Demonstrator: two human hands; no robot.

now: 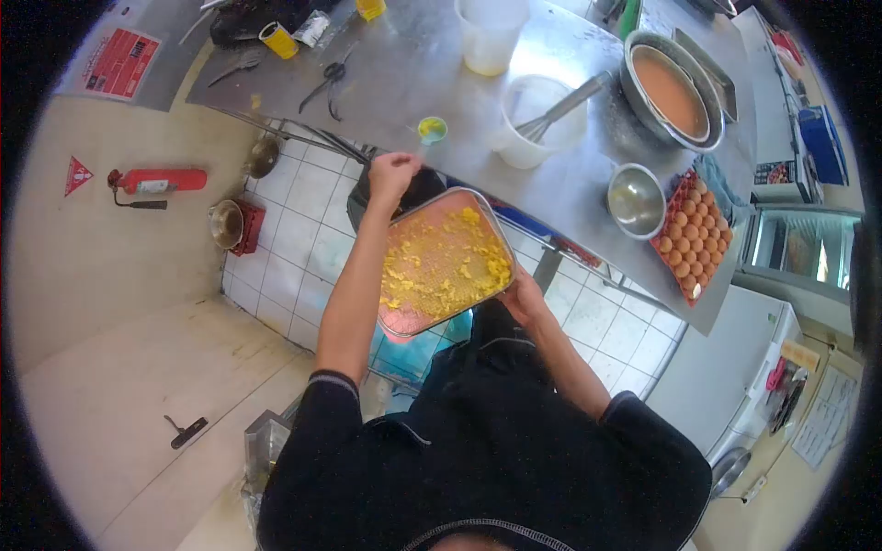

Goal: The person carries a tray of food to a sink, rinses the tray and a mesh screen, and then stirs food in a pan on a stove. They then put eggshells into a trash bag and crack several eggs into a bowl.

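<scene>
My right hand (pixel 524 296) grips the right edge of a metal baking tray (pixel 503 230), held tilted in front of my body. Clumps of soft yellow food (pixel 450 262) lie scattered over its pinkish inside. My left hand (pixel 395 176) is closed above the tray's upper left corner, pinching the handle of a small pale scoop (pixel 433 130). Some yellow bits sit in the scoop, which is over the near edge of the steel table (pixel 386 101). The fingertips partly cover the handle.
On the table are a white plastic tub (pixel 542 119) with a whisk (pixel 565 106), another tub (pixel 491 37), and a bowl of orange-brown liquid (pixel 669 92). A metal bowl (pixel 636 202) and an egg tray (pixel 694 239) stand right; scissors (pixel 331 83) lie left.
</scene>
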